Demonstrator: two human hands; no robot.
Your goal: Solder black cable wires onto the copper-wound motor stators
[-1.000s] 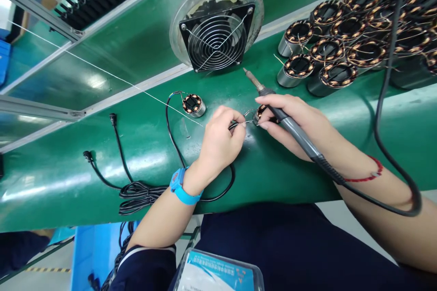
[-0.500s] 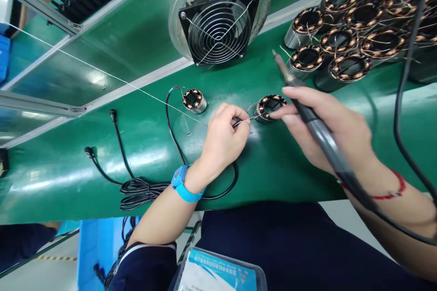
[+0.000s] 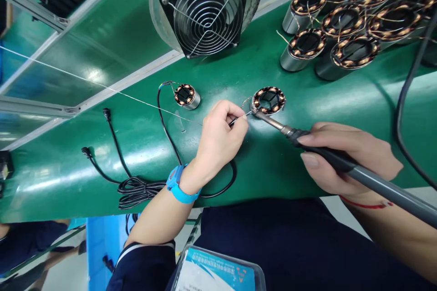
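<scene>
A copper-wound motor stator (image 3: 272, 95) stands on the green bench in front of me. My left hand (image 3: 221, 129) is closed in a pinch on the end of a black cable (image 3: 233, 122), its thin wire reaching the stator's left edge. A thin pale wire (image 3: 133, 96) runs from the upper left to this hand; whether the fingers grip it too is unclear. My right hand (image 3: 351, 157) is wrapped round a soldering iron (image 3: 324, 154), whose tip meets the stator's left rim beside the cable's wire. Another, smaller-looking stator (image 3: 187, 96) with a cable attached stands left of my hand.
A fan with a wire guard (image 3: 206, 25) stands at the back. Several stators (image 3: 303, 45) crowd the back right. A coiled black cable (image 3: 141, 191) lies by the front edge, and the iron's cord (image 3: 403, 113) hangs at right. Below is a blue bin (image 3: 99, 245).
My right hand has drawn back to the right and tilted the soldering iron, bringing its tip down from above the bench to the stator's rim. My left hand keeps its pinch.
</scene>
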